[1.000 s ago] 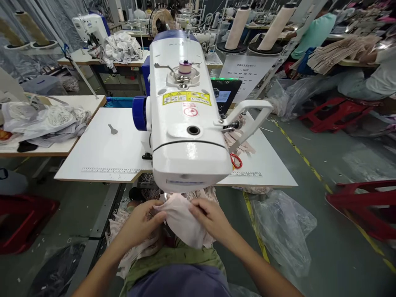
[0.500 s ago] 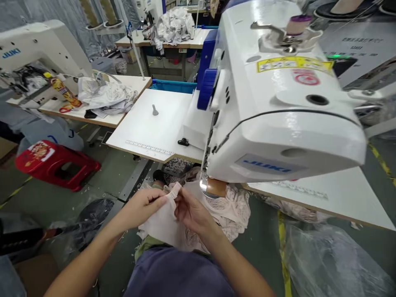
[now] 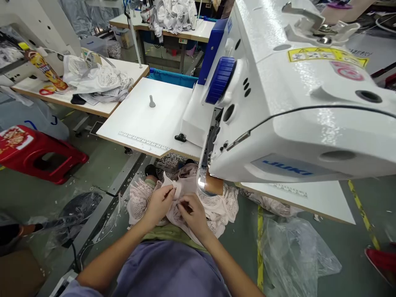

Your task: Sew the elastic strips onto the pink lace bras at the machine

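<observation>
Above my lap, my left hand (image 3: 161, 203) is closed in a pinch on a pale pink lace garment (image 3: 177, 190), holding up a folded edge of it. My right hand (image 3: 193, 212) is just right of that edge, its fingers curled and thumb near the fingertips. What those fingers hold, if anything, is too small to make out. More of the pale pink lace (image 3: 140, 200) spreads over my lap and below the sewing machine (image 3: 297, 132). The machine's rounded arm end, with a brown patch (image 3: 214, 185), is just beyond my right hand.
A white worktable (image 3: 139, 111) with a printed ruler and a small grey peg stands ahead. Left are a red stool (image 3: 43, 154) and another table with white garments (image 3: 99, 78) and a bottle (image 3: 46, 68). Clear plastic bags (image 3: 297, 251) lie on the floor at right.
My hands have drawn slightly apart and lower; the right fingers have come away from the raised fabric edge. The view has shifted, so the machine looks larger and further right.
</observation>
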The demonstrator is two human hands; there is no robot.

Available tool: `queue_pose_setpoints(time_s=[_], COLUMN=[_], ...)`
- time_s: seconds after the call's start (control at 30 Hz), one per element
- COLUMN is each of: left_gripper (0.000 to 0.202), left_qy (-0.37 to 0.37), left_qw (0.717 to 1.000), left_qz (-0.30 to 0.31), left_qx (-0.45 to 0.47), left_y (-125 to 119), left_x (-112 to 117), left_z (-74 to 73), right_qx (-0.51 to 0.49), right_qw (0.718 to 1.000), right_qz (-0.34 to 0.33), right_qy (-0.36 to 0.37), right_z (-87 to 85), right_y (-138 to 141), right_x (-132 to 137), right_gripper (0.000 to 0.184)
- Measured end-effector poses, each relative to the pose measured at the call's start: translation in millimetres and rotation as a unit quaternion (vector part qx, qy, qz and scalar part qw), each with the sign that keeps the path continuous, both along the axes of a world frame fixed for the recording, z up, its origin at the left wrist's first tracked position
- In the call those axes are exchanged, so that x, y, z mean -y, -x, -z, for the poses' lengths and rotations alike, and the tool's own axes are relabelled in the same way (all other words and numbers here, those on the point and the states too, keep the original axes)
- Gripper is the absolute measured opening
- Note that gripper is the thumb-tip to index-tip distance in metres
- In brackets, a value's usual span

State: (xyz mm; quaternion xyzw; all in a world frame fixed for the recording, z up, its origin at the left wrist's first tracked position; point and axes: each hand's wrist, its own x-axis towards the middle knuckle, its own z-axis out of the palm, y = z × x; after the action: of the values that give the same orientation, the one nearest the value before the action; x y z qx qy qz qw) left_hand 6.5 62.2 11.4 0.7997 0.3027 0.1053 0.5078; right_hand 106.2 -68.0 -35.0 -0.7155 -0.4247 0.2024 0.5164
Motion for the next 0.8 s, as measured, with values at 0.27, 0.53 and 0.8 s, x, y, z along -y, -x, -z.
queue_pose_setpoints(time_s=[0.27,0.53,0.8], left_gripper=[0.031,0.032,0.041], left_qy=[0.065,0.156,0.01], left_qw=[0.996,0.988,1.0], left_qz=[0.063,-0.001,-0.011], left_qx=[0.004,-0.008,-0.02], left_y=[12,3,-14], left_x=[1,9,11], left_z=[-32.3,-25.9,-22.9], right_qx=[0.006,-0.009,0.225], right_qw=[0.999,1.0,0.974], right_qz=[-0.035,0.027,-0.012], right_qy=[0.02,-0.006,0.012], right_z=[-41.1,-34.6,-13.2], right_y=[-15,-8,-51], right_x=[-4,-6,17], right_gripper=[0.031,0.017,0.022])
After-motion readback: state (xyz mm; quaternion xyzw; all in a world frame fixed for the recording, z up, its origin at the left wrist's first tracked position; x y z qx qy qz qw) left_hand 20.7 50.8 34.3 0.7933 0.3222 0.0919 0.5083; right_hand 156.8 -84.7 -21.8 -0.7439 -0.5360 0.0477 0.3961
